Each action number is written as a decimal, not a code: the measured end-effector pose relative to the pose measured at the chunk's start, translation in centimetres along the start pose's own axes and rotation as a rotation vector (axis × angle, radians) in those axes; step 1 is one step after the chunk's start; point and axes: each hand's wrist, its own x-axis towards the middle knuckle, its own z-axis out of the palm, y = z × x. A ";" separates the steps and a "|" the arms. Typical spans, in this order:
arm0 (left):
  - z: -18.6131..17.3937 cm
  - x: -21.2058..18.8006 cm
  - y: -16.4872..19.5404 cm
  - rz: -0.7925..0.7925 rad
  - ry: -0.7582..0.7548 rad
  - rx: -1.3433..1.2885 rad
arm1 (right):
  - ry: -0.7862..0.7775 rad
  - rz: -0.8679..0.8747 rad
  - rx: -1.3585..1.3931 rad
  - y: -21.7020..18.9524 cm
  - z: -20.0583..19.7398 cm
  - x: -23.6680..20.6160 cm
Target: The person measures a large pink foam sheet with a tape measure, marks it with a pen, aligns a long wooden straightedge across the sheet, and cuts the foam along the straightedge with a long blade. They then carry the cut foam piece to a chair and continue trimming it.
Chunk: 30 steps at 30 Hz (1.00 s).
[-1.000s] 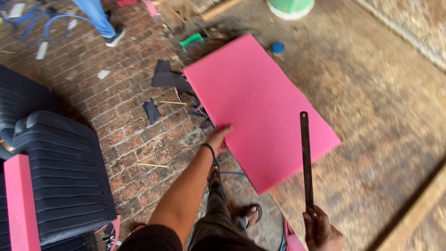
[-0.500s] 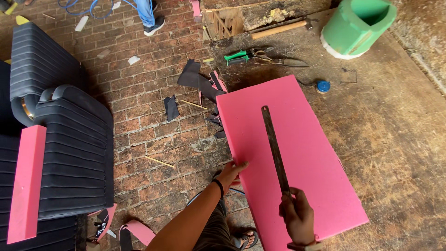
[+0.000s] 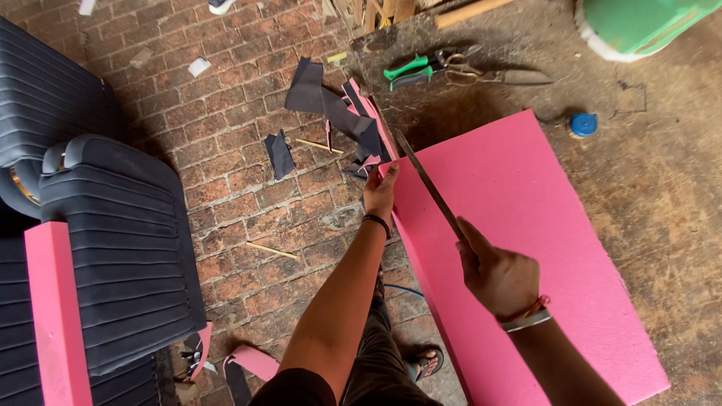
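Observation:
A large pink foam sheet (image 3: 526, 248) lies flat, part on the brick floor and part on a worn wooden board. My left hand (image 3: 380, 192) presses on the sheet's near left corner, a dark band on its wrist. My right hand (image 3: 496, 274) grips a long dark metal ruler (image 3: 429, 184) by its near end. The ruler lies slanted over the sheet's left side, its far tip reaching past the foam's top corner.
Black and pink offcuts (image 3: 335, 105) litter the bricks beyond the sheet. Green-handled pliers and scissors (image 3: 440, 68) lie on the wooden board (image 3: 662, 188), near a small blue round object (image 3: 583, 124) and a green bucket (image 3: 639, 26). A black ribbed seat (image 3: 113, 240) with a pink foam strip (image 3: 56, 316) stands at left.
The ruler has swung from the middle of the sheet toward its left edge. My left hand has slid up along that edge to the corner. The view has moved closer.

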 end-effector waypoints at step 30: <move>1.2 0.8 -3.4 0.141 -0.018 -0.181 | -0.642 0.058 -0.229 -1.8 5.3 8.3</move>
